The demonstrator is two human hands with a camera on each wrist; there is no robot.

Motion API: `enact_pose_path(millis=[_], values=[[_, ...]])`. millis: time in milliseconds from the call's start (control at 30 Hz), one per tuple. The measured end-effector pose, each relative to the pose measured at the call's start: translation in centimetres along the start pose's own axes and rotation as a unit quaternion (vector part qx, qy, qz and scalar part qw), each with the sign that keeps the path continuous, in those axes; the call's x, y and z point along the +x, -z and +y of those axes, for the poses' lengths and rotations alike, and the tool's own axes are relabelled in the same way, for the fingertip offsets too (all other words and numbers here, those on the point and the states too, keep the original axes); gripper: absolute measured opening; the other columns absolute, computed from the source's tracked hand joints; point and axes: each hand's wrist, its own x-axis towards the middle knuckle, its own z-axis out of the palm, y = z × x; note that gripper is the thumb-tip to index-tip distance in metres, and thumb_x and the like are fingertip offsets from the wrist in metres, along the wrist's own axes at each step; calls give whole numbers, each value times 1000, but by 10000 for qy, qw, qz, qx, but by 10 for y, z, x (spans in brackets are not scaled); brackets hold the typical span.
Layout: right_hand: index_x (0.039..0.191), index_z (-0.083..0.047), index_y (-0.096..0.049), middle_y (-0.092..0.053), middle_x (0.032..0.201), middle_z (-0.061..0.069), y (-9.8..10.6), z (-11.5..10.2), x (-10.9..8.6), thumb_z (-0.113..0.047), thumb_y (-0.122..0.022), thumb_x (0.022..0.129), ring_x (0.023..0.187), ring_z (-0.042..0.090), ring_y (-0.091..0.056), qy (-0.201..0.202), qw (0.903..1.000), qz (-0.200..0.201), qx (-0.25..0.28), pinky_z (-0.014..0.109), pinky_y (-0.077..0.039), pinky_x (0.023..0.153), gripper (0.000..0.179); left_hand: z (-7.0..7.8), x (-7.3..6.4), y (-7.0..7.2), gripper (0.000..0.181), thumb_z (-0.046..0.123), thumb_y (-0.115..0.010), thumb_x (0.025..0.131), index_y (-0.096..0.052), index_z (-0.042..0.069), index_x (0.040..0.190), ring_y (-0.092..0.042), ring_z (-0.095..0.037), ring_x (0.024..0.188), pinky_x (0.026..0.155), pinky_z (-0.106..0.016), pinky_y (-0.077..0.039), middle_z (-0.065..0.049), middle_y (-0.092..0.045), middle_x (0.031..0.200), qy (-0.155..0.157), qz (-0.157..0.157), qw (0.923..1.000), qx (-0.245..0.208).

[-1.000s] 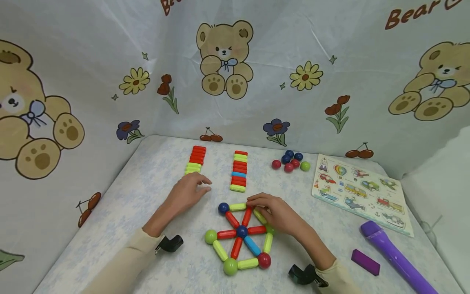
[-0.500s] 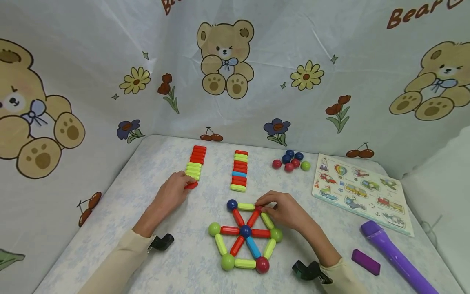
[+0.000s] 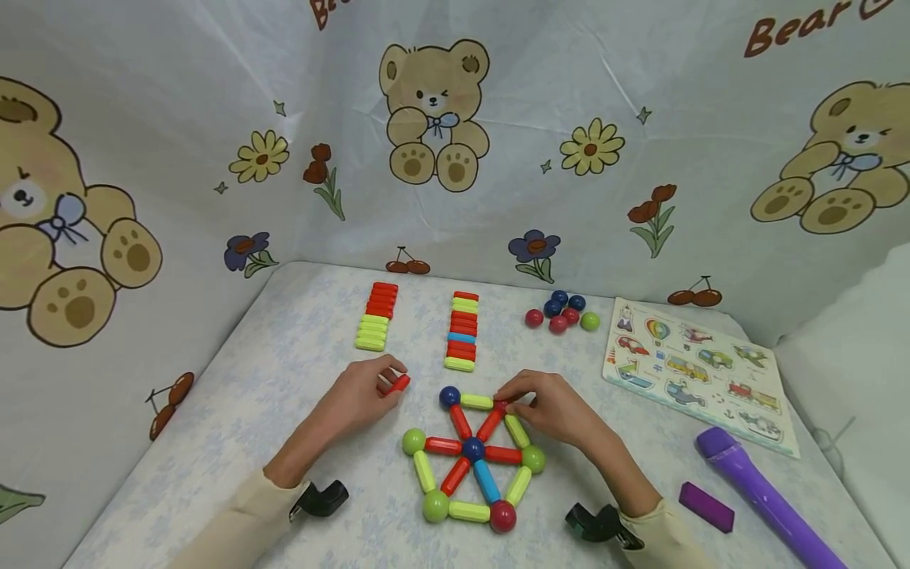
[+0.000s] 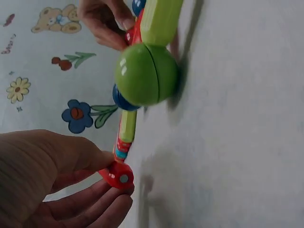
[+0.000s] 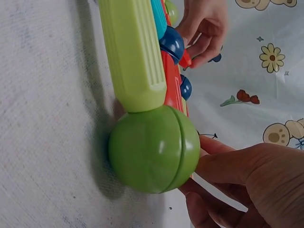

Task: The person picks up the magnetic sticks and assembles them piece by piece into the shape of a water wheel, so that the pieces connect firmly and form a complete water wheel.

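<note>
My left hand point(image 3: 359, 395) pinches a short red magnetic rod point(image 3: 400, 384) between thumb and fingers, raised to the left of a wheel of rods and balls. One end of the red rod point(image 4: 116, 175) faces the left wrist camera, showing a round metallic spot. With its fingertips, my right hand point(image 3: 558, 407) pinches a red ball point(image 3: 500, 406) at the wheel's far right corner. Rods run out from a dark blue hub ball point(image 3: 473, 450). Around the rim are a dark blue ball point(image 3: 449, 397), a left green ball point(image 3: 414, 442), a larger red ball point(image 3: 502, 516) and other green balls.
Two rows of rods, the left row point(image 3: 377, 316) and the middle row point(image 3: 463, 332), lie beyond the wheel. Loose balls point(image 3: 559, 325) cluster farther right. A picture board point(image 3: 700, 371), a purple toy microphone point(image 3: 768, 498) and a purple block point(image 3: 707, 507) occupy the right side.
My left hand took the red rod from the near end of the left row and brought it right, toward the wheel. The wheel shifted slightly rightward and turned earlier; my right hand stays on the red ball.
</note>
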Motion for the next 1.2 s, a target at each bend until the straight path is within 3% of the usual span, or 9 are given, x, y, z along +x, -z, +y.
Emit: enact_pose_path(millis=[200,467,1200], values=[[115,-13,-83,-78,107,-5,2,-1,-1,0,-79,96,97,11,-70,0,10000,-70,-15,25,-59,83,23,18,-12,-8,27,10,-83,94,-73,14,118,-70,-11,84,74,-31,-62,2,-74,99,-40,-453,9967,-672],[113,-13,-84,-78,107,-5,3,-4,-3,-1,-79,96,96,11,-69,56,9998,-178,-19,24,-59,83,21,21,-20,-22,28,9,-81,94,-71,9,121,-71,-9,81,71,-27,-61,2,-74,99,-372,-815,9922,-867],[112,-12,-84,-78,105,-5,3,-6,-3,0,-78,96,95,10,-69,108,9998,-160,-48,25,-59,82,21,25,-17,-25,25,9,-82,93,-78,3,117,-71,-9,80,73,-28,-61,1,-76,96,-302,-974,9920,-746]])
